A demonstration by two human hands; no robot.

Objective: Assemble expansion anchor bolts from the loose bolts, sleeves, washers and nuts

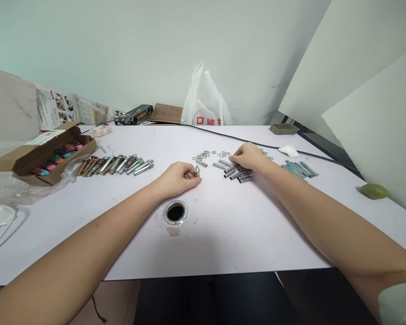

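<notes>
My left hand point(180, 179) pinches a small metal bolt point(197, 170) upright just over the white tabletop, its nut end showing above the thumb and forefinger. Over a pile of short metal sleeves point(235, 174), my right hand point(248, 156) has its thumb and fingers drawn together. What sits between those fingertips, if anything, is hidden. A single sleeve point(201, 163) lies between the hands. Loose washers point(206, 154) and nuts are scattered behind it. Bare threaded rods point(301, 169) lie right of my right hand. Assembled expansion bolts point(117, 164) form a row at the left.
An open cardboard box point(59, 153) of coloured-capped items stands at the left. A round hole point(175, 212) opens near the front. A black cable point(219, 132) crosses the back, before a white plastic bag point(206, 101). A green fruit point(374, 191) and a tray point(284, 129) are at right.
</notes>
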